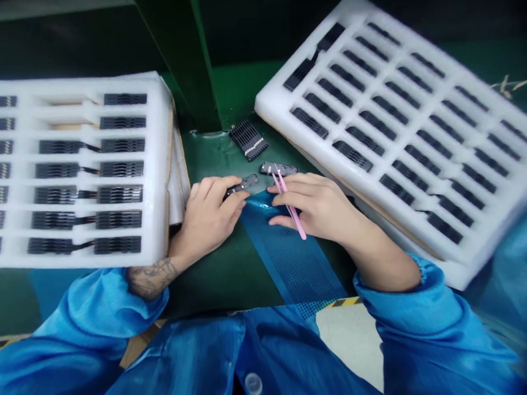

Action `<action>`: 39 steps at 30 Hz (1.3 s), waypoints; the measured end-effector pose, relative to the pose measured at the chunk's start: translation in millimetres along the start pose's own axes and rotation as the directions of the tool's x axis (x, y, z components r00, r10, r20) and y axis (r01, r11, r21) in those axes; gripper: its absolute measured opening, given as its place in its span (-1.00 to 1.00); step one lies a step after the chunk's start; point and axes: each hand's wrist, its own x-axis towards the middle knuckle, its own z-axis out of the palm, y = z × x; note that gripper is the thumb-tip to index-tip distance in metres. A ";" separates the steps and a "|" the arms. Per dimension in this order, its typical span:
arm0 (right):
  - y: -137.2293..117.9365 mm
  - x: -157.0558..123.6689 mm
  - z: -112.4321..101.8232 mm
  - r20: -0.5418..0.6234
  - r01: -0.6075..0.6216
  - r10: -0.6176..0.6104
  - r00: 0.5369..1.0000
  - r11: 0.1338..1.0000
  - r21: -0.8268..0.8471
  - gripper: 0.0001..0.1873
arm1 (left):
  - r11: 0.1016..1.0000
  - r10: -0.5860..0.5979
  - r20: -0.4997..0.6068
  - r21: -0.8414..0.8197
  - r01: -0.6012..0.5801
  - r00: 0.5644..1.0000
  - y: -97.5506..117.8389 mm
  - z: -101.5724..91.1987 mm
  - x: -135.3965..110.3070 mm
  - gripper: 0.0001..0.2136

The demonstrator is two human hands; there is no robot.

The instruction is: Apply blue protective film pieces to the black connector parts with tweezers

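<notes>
At two o'clock, a foam tray [273, 94]; toward five, blue film [284, 258]; near centre, the left hand [209, 214] and right hand [323, 206]. The right grips pink tweezers [292, 210]; the left narrowly pinches a black part [250, 181] toward ten, probably light, stiff, fragile, best held by its edges.

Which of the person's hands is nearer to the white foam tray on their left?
Left. The left hand is close beside the right edge of the white foam tray; the right hand, holding pink tweezers, is farther right, beyond the left hand.
</notes>
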 end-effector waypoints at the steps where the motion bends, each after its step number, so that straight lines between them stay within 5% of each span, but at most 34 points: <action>1: 0.5 0.0 0.8 0.015 -0.005 0.006 1.000 1.000 -0.002 -0.73 | 1.000 0.024 0.018 -0.015 -0.024 1.000 -0.2 -0.1 -0.1 -0.80; 5: 1.6 -1.2 3.1 0.023 -0.041 0.040 0.999 0.999 0.015 -0.81 | 0.994 0.098 0.109 -0.052 -0.093 0.989 -1.2 1.2 -1.3 -0.68; 14: -5.0 0.2 4.0 -0.048 -0.075 0.094 0.994 0.949 0.305 -0.93 | 0.963 -0.001 0.032 -0.268 0.009 0.999 -5.1 1.3 -1.1 -0.85; 17: -10.3 0.7 3.1 -0.157 -0.065 0.127 0.980 0.935 0.349 -0.81 | 0.934 -0.033 0.031 -0.354 0.042 0.999 -6.5 0.8 0.0 -0.87; 20: -16.4 -1.1 1.6 -0.215 -0.155 0.298 0.930 0.849 0.505 -0.60 | 0.912 -0.038 0.052 -0.406 0.055 0.998 -7.3 0.3 0.5 -0.88; 23: -20.0 -2.2 0.1 -0.154 -0.211 0.443 0.883 0.668 0.713 -0.41 | 0.900 -0.018 0.055 -0.434 0.040 0.998 -7.5 -0.3 0.4 -0.88; 25: -20.8 -1.5 -0.8 -0.112 -0.200 0.427 0.898 0.619 0.759 -0.53 | 0.898 -0.005 0.053 -0.439 0.028 0.999 -7.5 -0.5 0.2 -0.88; 28: -21.7 0.3 -0.8 -0.025 -0.266 0.421 0.907 0.617 0.740 -0.79 | 0.901 0.009 0.055 -0.433 0.016 0.998 -7.5 0.0 -0.3 -0.88; 32: -22.9 2.0 4.4 0.092 -0.409 0.505 0.858 0.564 0.717 -0.75 | 0.903 0.023 0.057 -0.430 0.003 0.998 -8.1 1.2 -0.5 -0.88; 39: -23.6 8.3 14.6 0.004 -0.324 0.476 0.879 0.593 0.737 -0.84 | 0.905 0.028 0.067 -0.426 0.003 0.997 -8.2 1.2 0.0 -0.87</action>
